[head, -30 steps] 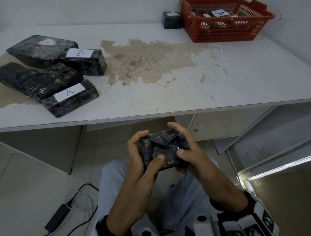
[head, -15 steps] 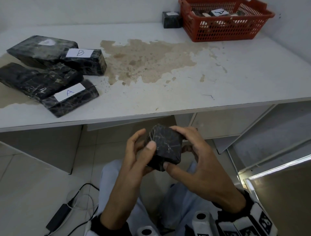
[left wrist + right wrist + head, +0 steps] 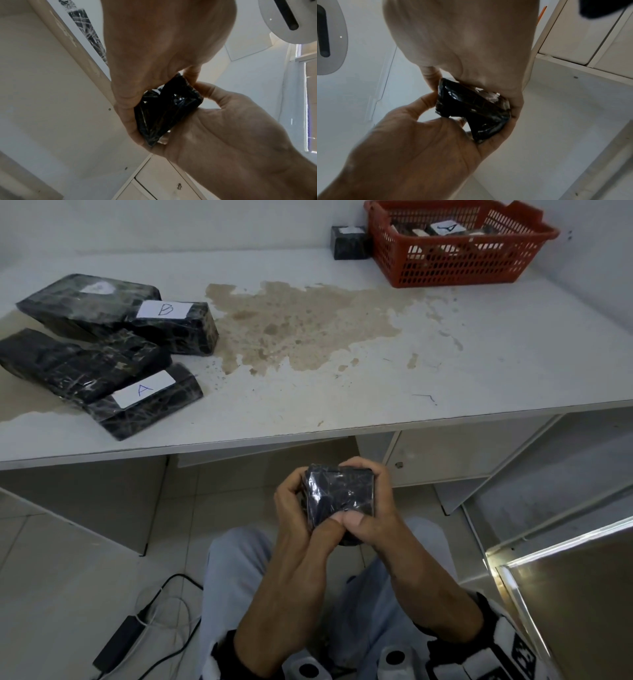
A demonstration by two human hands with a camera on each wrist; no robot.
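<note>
A small black block point(image 3: 337, 494) wrapped in glossy film sits between both my hands, below the table's front edge and above my lap. My left hand point(image 3: 291, 505) curls round its left side and my right hand point(image 3: 376, 501) round its right side. Both thumbs press together on its near edge. In the left wrist view my left hand point(image 3: 154, 54) covers the block point(image 3: 166, 111) from above while the right hand point(image 3: 223, 128) cups it. In the right wrist view the block point(image 3: 474, 108) is wedged between the right hand point(image 3: 462, 40) and left hand point(image 3: 419, 142).
On the stained white table point(image 3: 342, 412), long black wrapped packages lie at the left, one labelled A point(image 3: 144, 402) and one labelled B point(image 3: 171, 326). A red basket point(image 3: 455, 258) holding several blocks stands at the back right, a small black block point(image 3: 347, 242) beside it. A power adapter point(image 3: 116, 645) lies on the floor.
I have turned the block in my hands from a corner-up tilt to one flat face upward. Both thumbs have come together on its near edge.
</note>
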